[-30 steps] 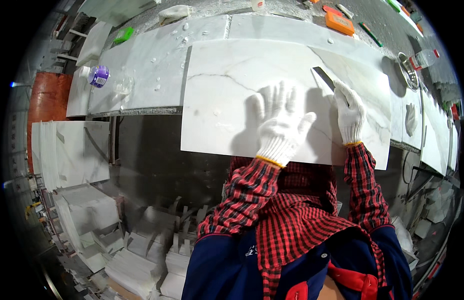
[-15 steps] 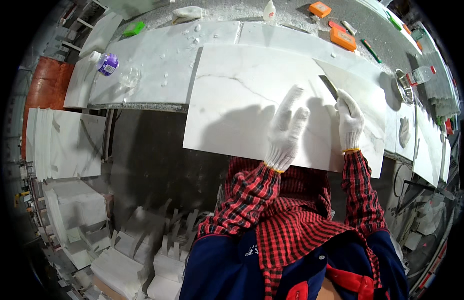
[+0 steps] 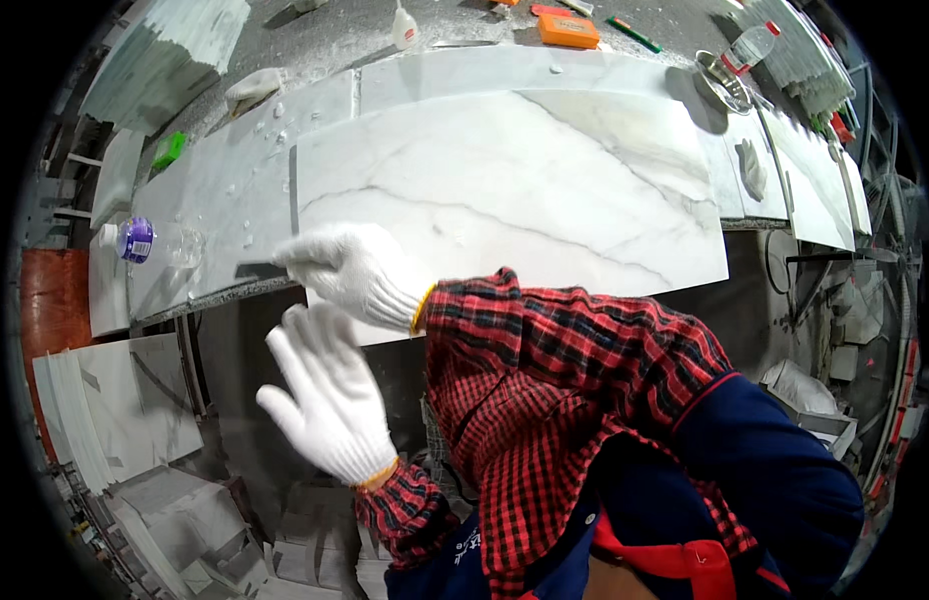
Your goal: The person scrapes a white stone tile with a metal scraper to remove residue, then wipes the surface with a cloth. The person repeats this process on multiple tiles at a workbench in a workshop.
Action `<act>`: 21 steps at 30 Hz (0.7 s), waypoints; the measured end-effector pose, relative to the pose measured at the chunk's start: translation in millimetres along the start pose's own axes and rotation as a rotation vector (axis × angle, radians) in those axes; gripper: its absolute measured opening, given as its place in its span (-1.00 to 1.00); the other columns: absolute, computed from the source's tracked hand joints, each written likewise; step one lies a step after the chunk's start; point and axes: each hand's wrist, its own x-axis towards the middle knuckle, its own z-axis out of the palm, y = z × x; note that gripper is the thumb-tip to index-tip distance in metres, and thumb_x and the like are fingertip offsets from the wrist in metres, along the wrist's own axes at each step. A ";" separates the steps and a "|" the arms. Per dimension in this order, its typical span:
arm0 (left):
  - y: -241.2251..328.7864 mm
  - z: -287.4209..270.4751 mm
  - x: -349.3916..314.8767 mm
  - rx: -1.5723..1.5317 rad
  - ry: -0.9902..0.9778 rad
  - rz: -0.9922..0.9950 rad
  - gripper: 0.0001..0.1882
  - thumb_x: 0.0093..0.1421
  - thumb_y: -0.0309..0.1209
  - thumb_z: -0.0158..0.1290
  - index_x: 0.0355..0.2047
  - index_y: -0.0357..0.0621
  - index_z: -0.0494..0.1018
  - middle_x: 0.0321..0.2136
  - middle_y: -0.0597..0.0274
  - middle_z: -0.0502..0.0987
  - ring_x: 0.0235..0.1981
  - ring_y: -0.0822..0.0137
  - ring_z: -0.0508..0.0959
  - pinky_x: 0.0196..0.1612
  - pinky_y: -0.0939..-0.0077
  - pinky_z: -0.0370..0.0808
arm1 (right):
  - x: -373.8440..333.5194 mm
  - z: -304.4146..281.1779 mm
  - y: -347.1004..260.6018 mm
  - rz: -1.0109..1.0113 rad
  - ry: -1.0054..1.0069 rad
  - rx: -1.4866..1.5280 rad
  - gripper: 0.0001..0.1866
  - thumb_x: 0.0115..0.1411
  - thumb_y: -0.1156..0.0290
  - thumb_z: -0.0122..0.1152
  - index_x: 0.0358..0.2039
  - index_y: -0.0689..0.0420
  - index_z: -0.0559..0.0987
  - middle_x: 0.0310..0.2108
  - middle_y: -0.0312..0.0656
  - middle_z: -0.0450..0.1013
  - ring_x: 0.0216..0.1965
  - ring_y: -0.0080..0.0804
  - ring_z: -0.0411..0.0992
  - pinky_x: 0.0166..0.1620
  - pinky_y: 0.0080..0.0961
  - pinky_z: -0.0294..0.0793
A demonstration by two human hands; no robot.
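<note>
A white marble slab [image 3: 465,170] with grey veins lies flat on the bench, its near edge overhanging. My right hand [image 3: 360,275], in a white knitted glove, reaches across to the slab's near left corner. It is closed on a flat dark scraper blade [image 3: 257,270], whose end sticks out to the left past the fingertips; the grip itself is hidden. Just in front of the bench, below the right hand, my left hand [image 3: 330,395] is open in a matching glove. Its fingers are stretched, the thumb stands apart, and it holds nothing.
On the left of the bench lies a clear bottle with a purple label [image 3: 137,240]; a green block [image 3: 169,150] is beyond it. An orange box [image 3: 569,31], a white squeeze bottle [image 3: 405,28] and a metal bowl [image 3: 723,88] stand at the back. Stacked slabs [image 3: 120,400] are at left.
Both hands have moved left. My right hand has carried the blade from the slab's right side to its near left corner; my left hand has come off the slab. The view has shifted.
</note>
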 end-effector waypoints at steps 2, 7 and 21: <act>24.5 -13.7 -0.4 0.102 -0.090 0.136 -0.37 0.48 0.03 -0.32 0.31 -0.21 0.23 0.33 0.00 0.28 0.34 0.03 0.27 0.43 0.03 0.11 | 6.4 -5.4 -6.2 -0.073 0.022 0.068 -0.72 0.25 0.56 0.18 -0.03 0.16 0.66 -0.22 -0.14 0.65 -0.20 -0.49 0.59 -0.12 -0.55 0.59; 53.5 -48.0 12.9 0.481 0.412 0.452 -0.41 0.51 -0.09 -0.34 0.32 -0.30 0.19 0.34 -0.08 0.22 0.38 0.01 0.19 0.46 0.05 0.05 | -32.6 -58.0 -9.3 0.171 0.025 -0.109 -0.65 0.25 0.62 0.11 0.03 0.20 0.63 -0.28 -0.26 0.60 -0.31 -0.61 0.49 -0.21 -0.64 0.53; 4.2 -77.7 60.9 1.327 0.185 0.130 -0.51 0.43 -0.23 -0.06 0.21 -0.35 0.37 0.15 0.09 0.47 0.16 0.30 0.43 0.26 0.39 0.30 | -85.9 -77.0 -3.1 0.292 -0.100 -0.768 -0.50 0.18 0.37 0.17 0.18 -0.05 0.53 -0.41 -0.07 0.57 -0.47 -0.26 0.54 -0.33 -0.42 0.51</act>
